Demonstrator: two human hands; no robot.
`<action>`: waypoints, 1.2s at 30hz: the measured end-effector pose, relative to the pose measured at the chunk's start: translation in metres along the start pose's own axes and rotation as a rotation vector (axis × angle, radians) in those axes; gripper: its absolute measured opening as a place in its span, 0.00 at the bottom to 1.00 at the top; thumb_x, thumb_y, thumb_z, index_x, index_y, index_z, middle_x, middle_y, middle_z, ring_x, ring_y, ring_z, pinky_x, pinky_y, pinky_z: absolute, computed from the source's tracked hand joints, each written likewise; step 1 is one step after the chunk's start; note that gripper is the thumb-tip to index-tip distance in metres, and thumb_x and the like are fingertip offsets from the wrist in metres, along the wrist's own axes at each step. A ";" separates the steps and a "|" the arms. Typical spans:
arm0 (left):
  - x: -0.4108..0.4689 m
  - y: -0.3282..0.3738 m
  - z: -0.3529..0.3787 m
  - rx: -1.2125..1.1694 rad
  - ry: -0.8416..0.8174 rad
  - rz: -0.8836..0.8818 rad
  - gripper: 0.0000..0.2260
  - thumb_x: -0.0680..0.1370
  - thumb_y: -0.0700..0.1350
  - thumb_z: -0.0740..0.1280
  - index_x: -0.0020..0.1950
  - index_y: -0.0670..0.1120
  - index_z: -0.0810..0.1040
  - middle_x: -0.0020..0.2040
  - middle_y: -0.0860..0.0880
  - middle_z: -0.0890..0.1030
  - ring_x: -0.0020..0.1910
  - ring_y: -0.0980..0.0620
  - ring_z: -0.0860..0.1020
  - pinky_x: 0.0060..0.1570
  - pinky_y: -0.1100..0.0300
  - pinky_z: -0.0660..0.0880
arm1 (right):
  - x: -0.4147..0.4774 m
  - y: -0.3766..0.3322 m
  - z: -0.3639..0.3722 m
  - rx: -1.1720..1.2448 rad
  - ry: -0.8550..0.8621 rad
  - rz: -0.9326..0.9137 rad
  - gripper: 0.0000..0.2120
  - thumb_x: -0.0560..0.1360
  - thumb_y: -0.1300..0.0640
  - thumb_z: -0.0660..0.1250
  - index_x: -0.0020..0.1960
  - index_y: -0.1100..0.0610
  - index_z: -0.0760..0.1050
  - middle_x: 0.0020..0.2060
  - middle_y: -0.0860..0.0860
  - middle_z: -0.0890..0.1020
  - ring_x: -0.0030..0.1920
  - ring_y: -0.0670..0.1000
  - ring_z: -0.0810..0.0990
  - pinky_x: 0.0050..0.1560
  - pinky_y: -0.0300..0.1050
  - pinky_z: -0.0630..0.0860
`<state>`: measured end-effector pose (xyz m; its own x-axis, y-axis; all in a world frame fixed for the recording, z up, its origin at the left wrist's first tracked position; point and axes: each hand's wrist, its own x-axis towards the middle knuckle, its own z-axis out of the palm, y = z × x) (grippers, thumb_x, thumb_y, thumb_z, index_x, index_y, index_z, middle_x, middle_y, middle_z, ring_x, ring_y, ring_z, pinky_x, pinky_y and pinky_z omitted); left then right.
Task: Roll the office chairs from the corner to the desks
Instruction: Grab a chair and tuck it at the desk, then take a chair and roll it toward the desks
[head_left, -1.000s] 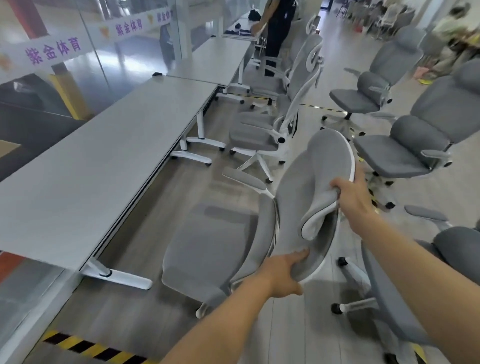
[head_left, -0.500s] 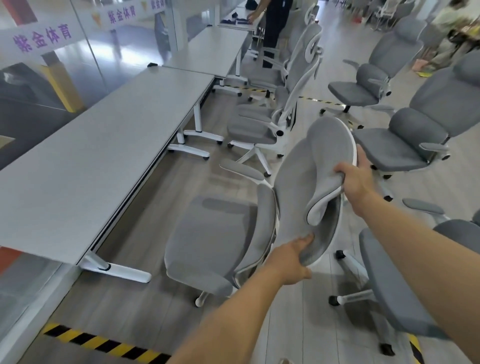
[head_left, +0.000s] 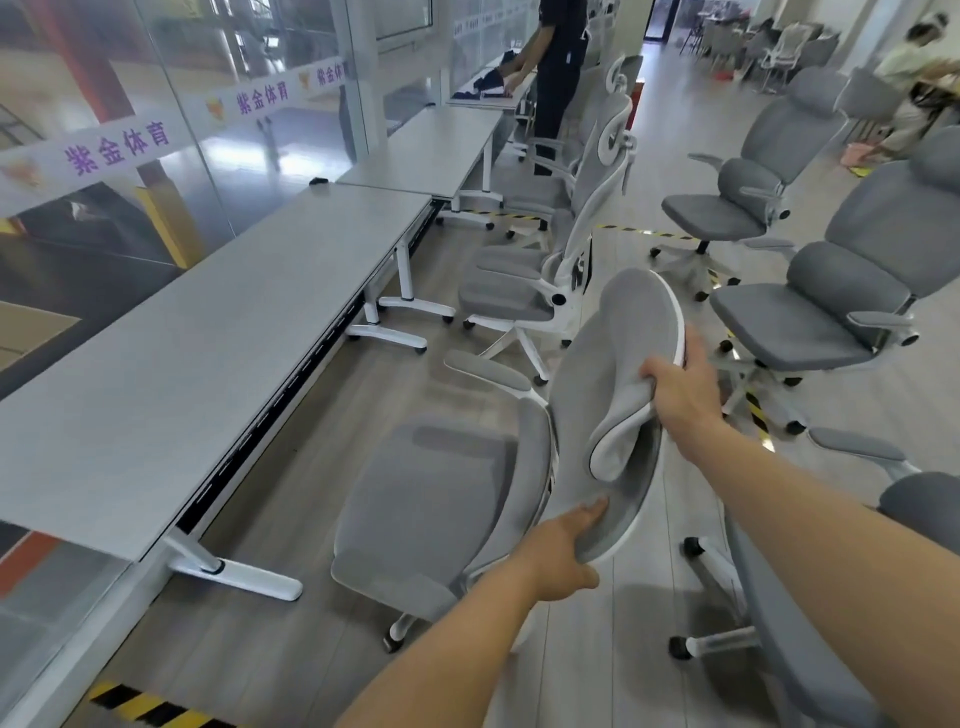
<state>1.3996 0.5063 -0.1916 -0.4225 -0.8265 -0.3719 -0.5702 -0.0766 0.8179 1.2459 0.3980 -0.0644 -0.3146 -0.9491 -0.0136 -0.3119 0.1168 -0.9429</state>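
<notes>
1. Desks: three along the left, near desk (head_left: 182, 374), middle desk (head_left: 436, 150), far desk (head_left: 488, 101).
2. Office chairs (head_left: 831, 322): six clear, three by the desks, three right; far ones too blurred to count.
3. Hands: two, left hand (head_left: 561, 551) and right hand (head_left: 680, 387), gripping the nearest chair (head_left: 426, 499).
4. Other people (head_left: 558, 78): two, both far.

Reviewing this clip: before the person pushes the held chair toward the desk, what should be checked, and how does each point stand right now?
1. Lower grip: left hand grips the backrest at its bottom rim: ok.
2. Upper grip: right hand grips the backrest higher up: ok.
3. Floor between the chair and the desk shows no obstacle: ok.
4. Gap to the next chair at the desk: ok, apart.
5. The castors are free to roll: cannot tell, mostly hidden under the seat.
6. Clearance from the right chair: cannot tell, its leg lies close.
</notes>
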 end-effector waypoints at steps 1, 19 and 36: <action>0.002 0.001 0.001 -0.018 0.003 -0.001 0.40 0.73 0.42 0.70 0.77 0.66 0.54 0.77 0.61 0.60 0.73 0.55 0.66 0.70 0.58 0.67 | 0.002 0.000 -0.001 -0.007 -0.003 0.001 0.28 0.70 0.57 0.64 0.68 0.42 0.65 0.53 0.50 0.76 0.48 0.51 0.76 0.47 0.51 0.76; 0.028 0.011 0.017 0.104 0.003 0.052 0.38 0.77 0.54 0.67 0.75 0.71 0.44 0.79 0.64 0.49 0.77 0.54 0.57 0.74 0.56 0.58 | 0.039 0.010 -0.013 0.029 -0.040 0.044 0.32 0.70 0.57 0.64 0.71 0.39 0.61 0.48 0.47 0.74 0.45 0.51 0.75 0.44 0.50 0.75; 0.021 0.119 -0.114 -0.275 0.551 -0.009 0.38 0.72 0.60 0.68 0.78 0.61 0.53 0.78 0.51 0.57 0.77 0.51 0.56 0.70 0.53 0.57 | 0.056 0.011 -0.065 -0.079 -0.285 -0.051 0.42 0.68 0.29 0.60 0.77 0.41 0.50 0.74 0.47 0.63 0.75 0.54 0.61 0.72 0.60 0.60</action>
<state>1.4029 0.4161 -0.0518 0.0494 -0.9862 -0.1580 -0.3387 -0.1654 0.9263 1.1667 0.3652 -0.0536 -0.0354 -0.9969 -0.0704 -0.3934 0.0787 -0.9160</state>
